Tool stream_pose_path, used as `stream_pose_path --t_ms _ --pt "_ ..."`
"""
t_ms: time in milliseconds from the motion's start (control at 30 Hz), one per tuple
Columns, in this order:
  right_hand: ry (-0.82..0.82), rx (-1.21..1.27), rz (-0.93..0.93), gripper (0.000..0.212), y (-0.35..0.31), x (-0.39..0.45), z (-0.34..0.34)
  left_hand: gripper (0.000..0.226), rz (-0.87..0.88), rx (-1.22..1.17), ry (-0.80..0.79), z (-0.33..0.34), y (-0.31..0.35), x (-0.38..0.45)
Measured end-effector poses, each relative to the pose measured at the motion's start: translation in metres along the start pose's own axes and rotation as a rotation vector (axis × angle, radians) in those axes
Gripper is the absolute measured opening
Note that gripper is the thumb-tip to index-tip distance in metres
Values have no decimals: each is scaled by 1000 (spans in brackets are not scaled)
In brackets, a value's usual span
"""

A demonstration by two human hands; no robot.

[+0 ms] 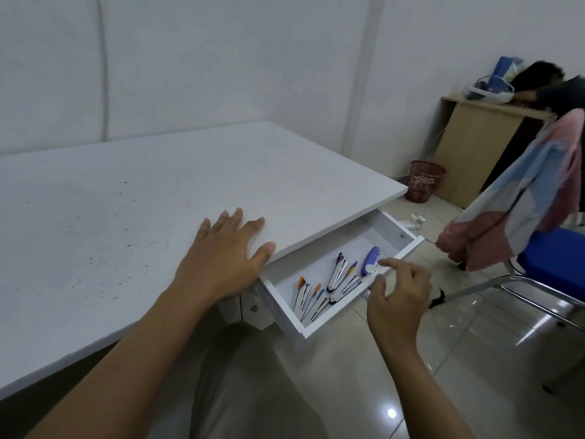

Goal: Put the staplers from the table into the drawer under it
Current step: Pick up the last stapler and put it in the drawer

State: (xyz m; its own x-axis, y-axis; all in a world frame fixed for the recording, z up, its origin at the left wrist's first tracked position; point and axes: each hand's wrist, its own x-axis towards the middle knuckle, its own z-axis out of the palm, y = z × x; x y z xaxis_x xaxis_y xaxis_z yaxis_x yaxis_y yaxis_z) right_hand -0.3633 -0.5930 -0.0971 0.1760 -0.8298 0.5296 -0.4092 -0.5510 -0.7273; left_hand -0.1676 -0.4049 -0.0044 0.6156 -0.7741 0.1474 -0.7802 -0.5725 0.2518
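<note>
Two hands frame the scene: the left hand [223, 255] lies flat, fingers spread, on the white surface [126, 217]; several staplers [329, 285] lie in the open drawer [304, 327]; the right hand [399, 294], loosely curled and empty, hovers at its front edge.

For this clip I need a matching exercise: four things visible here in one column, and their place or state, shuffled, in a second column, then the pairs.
Things:
1. left hand
2. right hand
3. purple stapler
4. red mesh wastebasket

Places or states:
A. on the floor by the wall
B. flat on the white table, fingers spread
C. in the open drawer, at its far end
D. at the drawer's front edge, fingertips by the purple stapler

Pairs: 1-B, 2-D, 3-C, 4-A
</note>
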Motion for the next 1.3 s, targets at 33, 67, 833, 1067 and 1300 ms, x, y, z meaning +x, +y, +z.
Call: stream_pose_path --t_ms 33,67,833,1067,1300 --pt "6 6 106 23 5 -8 0 64 27 5 -23 -1 0 0" --pt "-64 28 218 22 10 -14 2 64 55 9 -54 -2 0 0" --pt "-384 361 419 33 25 -10 16 86 121 14 -208 -7 -5 2" --pt "-455 577 676 17 -6 10 41 80 96 -45 -208 -9 -3 1" --pt "-478 700 843 21 -21 16 66 75 82 -78 -209 -12 -2 0"
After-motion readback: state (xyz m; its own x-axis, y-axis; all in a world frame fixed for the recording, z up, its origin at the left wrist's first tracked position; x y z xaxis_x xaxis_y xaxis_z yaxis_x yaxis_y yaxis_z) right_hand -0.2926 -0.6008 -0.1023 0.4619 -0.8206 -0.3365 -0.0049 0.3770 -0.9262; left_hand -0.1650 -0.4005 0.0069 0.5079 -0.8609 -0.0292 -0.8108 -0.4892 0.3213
